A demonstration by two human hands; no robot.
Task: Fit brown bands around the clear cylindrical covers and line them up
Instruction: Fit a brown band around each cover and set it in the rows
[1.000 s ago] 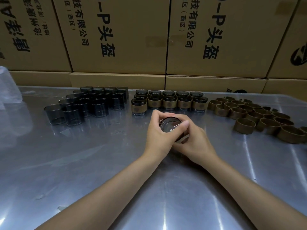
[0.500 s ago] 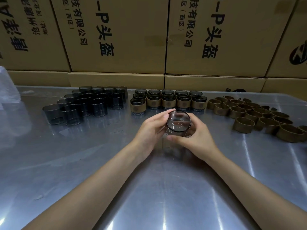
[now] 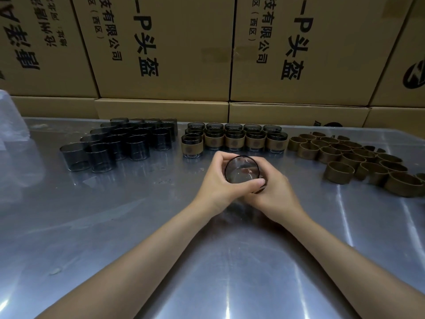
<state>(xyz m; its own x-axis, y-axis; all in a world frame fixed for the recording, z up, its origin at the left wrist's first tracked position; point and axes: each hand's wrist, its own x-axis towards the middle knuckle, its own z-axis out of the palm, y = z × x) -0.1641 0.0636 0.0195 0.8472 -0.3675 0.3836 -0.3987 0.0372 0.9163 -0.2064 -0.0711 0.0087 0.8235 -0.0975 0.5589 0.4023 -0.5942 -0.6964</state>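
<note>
Glossy metal table point(image 3: 96, 226), cardboard boxes point(image 3: 174, 54)

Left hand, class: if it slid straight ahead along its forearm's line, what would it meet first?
Probably the banded covers lined up beyond the held cover the left hand grips; depth is uncertain.

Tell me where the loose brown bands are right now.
In the head view, the loose brown bands sit clustered on the metal table's right side, just right of the banded covers.

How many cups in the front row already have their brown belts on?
5 banded covers side by side: leftmost, second, middle, fourth, rightmost. More stand behind them, partly hidden.
</note>
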